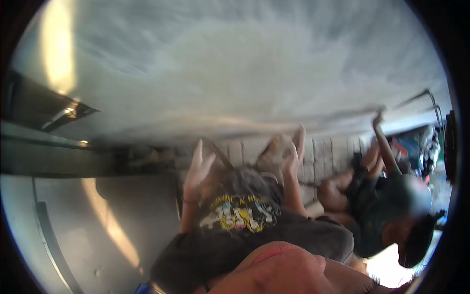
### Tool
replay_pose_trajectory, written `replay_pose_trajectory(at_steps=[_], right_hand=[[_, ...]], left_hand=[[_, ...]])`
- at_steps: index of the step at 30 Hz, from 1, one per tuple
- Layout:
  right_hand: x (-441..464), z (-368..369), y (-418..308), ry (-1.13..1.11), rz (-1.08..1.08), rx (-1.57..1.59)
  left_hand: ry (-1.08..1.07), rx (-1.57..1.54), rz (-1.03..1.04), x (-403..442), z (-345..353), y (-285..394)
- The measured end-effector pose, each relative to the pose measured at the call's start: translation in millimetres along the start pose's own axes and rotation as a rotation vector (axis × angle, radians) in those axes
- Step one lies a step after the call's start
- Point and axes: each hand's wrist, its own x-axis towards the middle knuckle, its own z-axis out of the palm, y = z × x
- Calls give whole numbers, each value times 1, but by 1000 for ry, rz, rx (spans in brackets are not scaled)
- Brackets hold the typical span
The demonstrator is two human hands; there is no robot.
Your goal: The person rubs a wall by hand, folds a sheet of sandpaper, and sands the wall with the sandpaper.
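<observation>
A large whitish-grey surface (220,68), blurred by motion, fills the upper part of the head view; I cannot make out its material. My left hand (198,166) is raised below its lower edge, flat with the thumb apart and nothing in it. On the other side of my lap, my right hand (292,159) is also held up, fingers stretched out, holding nothing visible. Whether either hand touches the surface cannot be told. My dark printed shirt (242,213) shows between my arms.
Another person (387,210) sits at the right, one hand (377,120) raised at the surface's edge. Pale blocks or tiles (320,152) run behind my hands. A smooth grey panel (107,220) stands at the left. A bent metal rod (431,100) is at the far right.
</observation>
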Motion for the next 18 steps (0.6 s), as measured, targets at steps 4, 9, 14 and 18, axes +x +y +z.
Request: replay_pose_trajectory(at_steps=[4,9,14,18], right_hand=[[-15,-2,15,-192,243,383],[-10,18,12,-350,378,721],[-5,33,10,-406,518,1068],[-4,34,13,-435,554,1116]], left_hand=[[-226,48,68,27,12,-18],[-304,162,289,45,45,37],[-279,-77,296,37,57,83],[-237,-147,188,30,51,64]])
